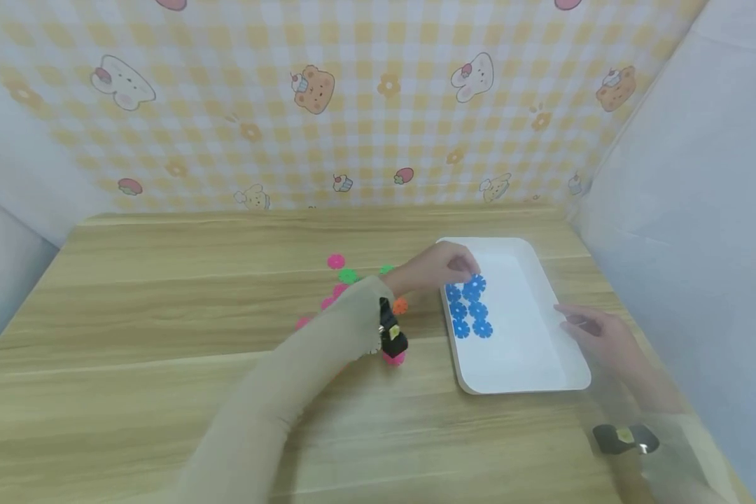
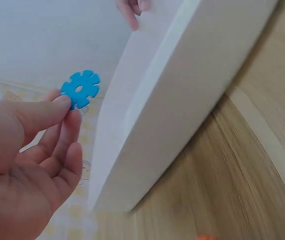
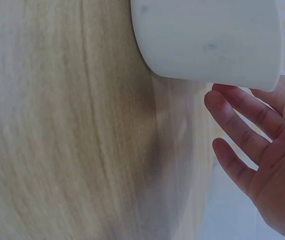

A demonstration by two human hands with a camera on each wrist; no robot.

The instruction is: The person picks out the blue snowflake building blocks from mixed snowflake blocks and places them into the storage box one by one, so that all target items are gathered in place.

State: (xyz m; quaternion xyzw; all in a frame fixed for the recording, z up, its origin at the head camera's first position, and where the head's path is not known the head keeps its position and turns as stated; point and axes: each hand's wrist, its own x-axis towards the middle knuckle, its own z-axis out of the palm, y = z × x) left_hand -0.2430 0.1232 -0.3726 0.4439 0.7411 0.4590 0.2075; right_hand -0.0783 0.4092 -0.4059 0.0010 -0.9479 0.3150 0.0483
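Observation:
My left hand (image 1: 437, 267) is over the white tray's left side and pinches a blue notched plastic disc (image 2: 89, 90) between thumb and fingers. In the left wrist view the disc stands tilted, with a small hole in its centre. Below that hand, several blue discs (image 1: 458, 310) lie in two columns along the left of the white tray (image 1: 523, 357). At the tray's right rim, my right hand (image 1: 611, 346) holds the edge with thumb and forefinger. The right wrist view has its other fingers (image 3: 232, 162) spread outside the tray wall; part of the grip is hidden there.
Left of the tray, pink discs (image 1: 336, 261), green discs (image 1: 348, 276) and an orange disc (image 1: 400, 306) lie on the wooden table (image 1: 164, 308), partly covered by the left forearm. A checked cloth (image 1: 365, 140) hangs behind; a white sheet (image 1: 687, 175) borders the right.

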